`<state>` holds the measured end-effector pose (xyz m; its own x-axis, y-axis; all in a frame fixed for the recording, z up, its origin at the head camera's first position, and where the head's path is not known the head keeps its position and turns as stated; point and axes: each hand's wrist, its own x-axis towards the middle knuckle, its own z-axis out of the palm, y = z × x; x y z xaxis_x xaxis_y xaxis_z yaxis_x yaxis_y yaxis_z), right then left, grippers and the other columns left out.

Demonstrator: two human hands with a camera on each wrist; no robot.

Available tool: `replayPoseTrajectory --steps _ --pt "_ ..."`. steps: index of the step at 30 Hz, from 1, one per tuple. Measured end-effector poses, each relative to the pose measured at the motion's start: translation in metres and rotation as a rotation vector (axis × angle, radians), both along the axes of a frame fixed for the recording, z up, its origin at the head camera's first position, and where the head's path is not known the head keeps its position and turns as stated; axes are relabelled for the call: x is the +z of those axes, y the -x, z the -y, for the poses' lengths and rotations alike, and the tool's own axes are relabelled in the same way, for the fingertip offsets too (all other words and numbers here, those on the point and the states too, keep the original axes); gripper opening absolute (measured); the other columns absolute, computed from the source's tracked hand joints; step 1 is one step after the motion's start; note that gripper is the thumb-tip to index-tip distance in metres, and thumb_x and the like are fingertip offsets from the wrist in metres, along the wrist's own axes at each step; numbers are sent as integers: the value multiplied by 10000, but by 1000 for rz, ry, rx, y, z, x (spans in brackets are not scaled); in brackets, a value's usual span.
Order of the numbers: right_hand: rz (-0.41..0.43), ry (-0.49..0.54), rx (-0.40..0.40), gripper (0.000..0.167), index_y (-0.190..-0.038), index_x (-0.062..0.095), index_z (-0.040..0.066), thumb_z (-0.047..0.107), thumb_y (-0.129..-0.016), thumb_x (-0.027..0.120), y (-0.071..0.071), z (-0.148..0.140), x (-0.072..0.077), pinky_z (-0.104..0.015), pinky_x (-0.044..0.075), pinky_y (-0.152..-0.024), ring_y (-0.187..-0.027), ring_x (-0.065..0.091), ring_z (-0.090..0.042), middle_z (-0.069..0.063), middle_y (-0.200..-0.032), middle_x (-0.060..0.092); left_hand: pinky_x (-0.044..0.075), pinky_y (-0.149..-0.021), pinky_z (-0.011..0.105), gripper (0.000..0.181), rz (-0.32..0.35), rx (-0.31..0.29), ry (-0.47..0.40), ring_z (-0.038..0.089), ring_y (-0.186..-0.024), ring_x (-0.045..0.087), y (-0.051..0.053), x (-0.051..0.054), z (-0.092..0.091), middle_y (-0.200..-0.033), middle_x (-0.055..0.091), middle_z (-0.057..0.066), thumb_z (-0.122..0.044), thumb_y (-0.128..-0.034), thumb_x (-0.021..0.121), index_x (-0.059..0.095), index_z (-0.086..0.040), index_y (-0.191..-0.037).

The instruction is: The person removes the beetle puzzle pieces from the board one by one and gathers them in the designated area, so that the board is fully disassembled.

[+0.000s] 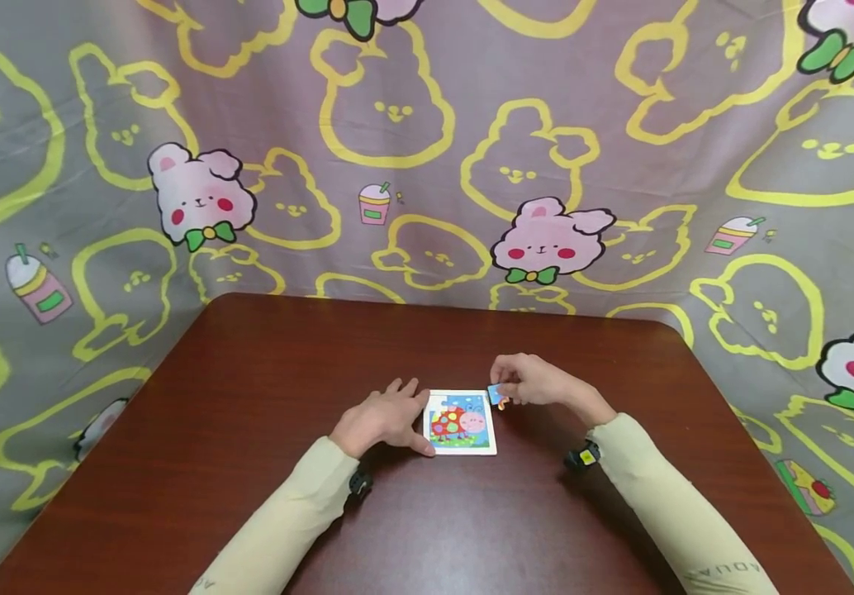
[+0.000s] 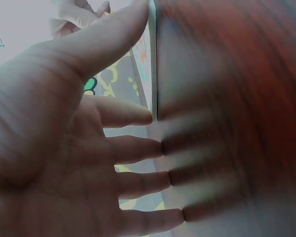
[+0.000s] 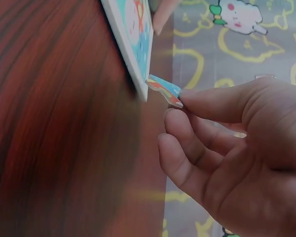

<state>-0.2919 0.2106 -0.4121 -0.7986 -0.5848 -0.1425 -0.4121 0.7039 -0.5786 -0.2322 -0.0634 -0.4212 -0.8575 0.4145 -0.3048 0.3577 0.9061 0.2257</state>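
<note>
A square puzzle in a white frame (image 1: pixel 460 451) lies on the table, showing a red ladybug with coloured spots; a pale gap shows at its upper left. My left hand (image 1: pixel 385 418) rests at its left edge, thumb at the lower left corner and fingers spread. In the left wrist view the left hand (image 2: pixel 79 148) has straight fingers touching the table. My right hand (image 1: pixel 537 382) pinches a blue puzzle piece (image 1: pixel 494 395) beside the upper right corner. The right wrist view shows the piece (image 3: pixel 164 90) with an orange part between thumb and fingers of the right hand (image 3: pixel 227 133).
The brown table (image 1: pixel 308 355) extends around the puzzle. Behind it hangs a grey curtain (image 1: pixel 427 198) with yellow outlined figures and pink bunny faces. Each wrist wears a black band, the right one (image 1: pixel 583 456) with a yellow patch.
</note>
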Motion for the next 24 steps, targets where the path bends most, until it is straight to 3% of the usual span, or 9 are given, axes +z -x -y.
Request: replayPoseTrajectory --steps 24 --pt "142 -73 -31 59 -944 612 74 91 -924 665 7 -55 -7 -309 503 -559 -590 540 -156 -35 -781 636 275 -1148 594 988 8 -5 -6 380 -1501 210 -1 1 2 -1621 248 156 -585 -767 757 329 -142 -1539"
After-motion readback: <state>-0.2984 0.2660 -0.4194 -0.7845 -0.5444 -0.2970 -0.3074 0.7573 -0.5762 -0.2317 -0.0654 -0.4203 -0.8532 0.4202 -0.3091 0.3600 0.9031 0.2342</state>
